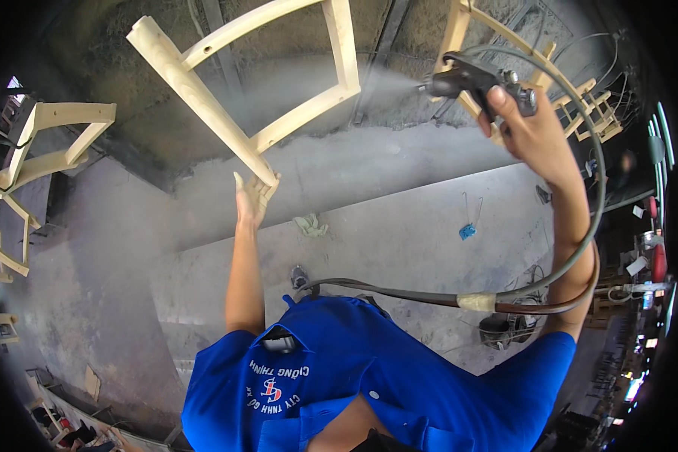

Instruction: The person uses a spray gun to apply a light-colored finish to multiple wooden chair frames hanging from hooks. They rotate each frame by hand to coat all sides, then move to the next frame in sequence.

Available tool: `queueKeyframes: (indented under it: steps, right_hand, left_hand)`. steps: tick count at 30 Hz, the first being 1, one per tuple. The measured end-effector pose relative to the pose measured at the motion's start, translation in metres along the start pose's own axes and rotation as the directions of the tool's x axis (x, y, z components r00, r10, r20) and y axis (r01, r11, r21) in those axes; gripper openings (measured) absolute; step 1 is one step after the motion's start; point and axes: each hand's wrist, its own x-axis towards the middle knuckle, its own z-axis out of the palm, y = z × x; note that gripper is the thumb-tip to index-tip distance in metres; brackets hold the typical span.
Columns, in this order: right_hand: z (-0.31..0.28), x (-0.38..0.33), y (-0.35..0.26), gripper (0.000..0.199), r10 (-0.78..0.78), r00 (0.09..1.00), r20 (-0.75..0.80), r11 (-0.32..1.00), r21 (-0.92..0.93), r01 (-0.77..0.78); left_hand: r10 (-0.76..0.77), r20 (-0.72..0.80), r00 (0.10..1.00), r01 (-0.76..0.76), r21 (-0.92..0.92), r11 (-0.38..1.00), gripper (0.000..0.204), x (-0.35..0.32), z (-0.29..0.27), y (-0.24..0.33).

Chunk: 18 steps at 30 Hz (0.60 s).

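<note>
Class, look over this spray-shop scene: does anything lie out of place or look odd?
A crumpled pale rag and a small blue object lie loose on the grey floor. Otherwise nothing stands out: the left hand holds the wooden frame, and the right hand the spray gun.

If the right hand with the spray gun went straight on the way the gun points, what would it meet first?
The right hand aims the spray gun to the picture's left, along its mist. The first thing in that line looks to be the wooden frame held by the left hand, at its right rail, though depth is unclear.
</note>
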Motion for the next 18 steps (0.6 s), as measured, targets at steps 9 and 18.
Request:
queueKeyframes:
  steps: [9, 18]
  right_hand:
    - [0.005, 0.008, -0.079, 0.05, -0.188, 0.98, -0.064, 0.979, 0.073, 0.192]
    - [-0.036, 0.035, -0.04, 0.049, -0.12, 0.934, -0.338, 0.963, -0.266, 0.028]
  left_hand:
    - [0.033, -0.031, 0.999, -0.031, 0.044, 0.999, 0.095, 0.017, -0.029, -0.012]
    - [0.329, -0.404, 0.854, -0.209, 0.313, 0.927, 0.066, 0.028, -0.019, 0.036]
